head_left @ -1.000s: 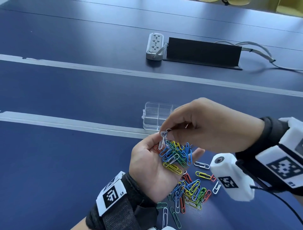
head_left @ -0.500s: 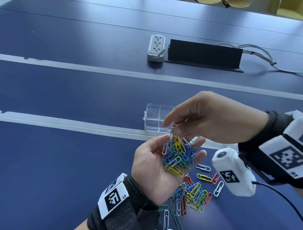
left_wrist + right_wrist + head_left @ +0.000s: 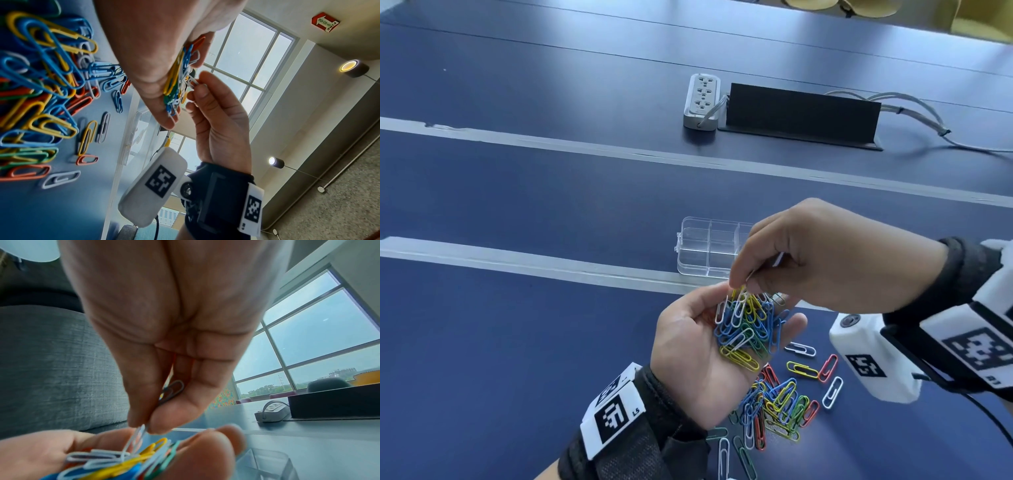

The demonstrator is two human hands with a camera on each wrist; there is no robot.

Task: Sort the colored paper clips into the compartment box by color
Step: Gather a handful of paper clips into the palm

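While the thumb and forefinger of the right hand press together on the tip of a white clip, they draw it up out of the heap, and at least one more pale clip is tucked further back against the curled fingers, probably so that several of one colour can go to the box in a single trip. How many are hidden there I cannot tell.

Beneath that pinch, the left hand lies palm up, its fingers gently curled into a cup around a handful of clips, blue, yellow, white and green, with a little red at the thumb side. Holding them raised, I judge, makes it easier to pick one out than prying at flat wire on the table. They overlap too much to count; there are well over a dozen.

Just under the cupped hand, a second pile rests on the blue table, tangled and also past counting. Around it lie loose clips: three white, one yellow and one red to the right, and a few more at the near edge.

Beyond both hands stands one clear compartment box, lid off or open, partly hidden by the right hand. Three cells across show in its far row, and all visible cells look empty, so the sorting seems barely begun.

Further off sit one power strip and one black cable cover.
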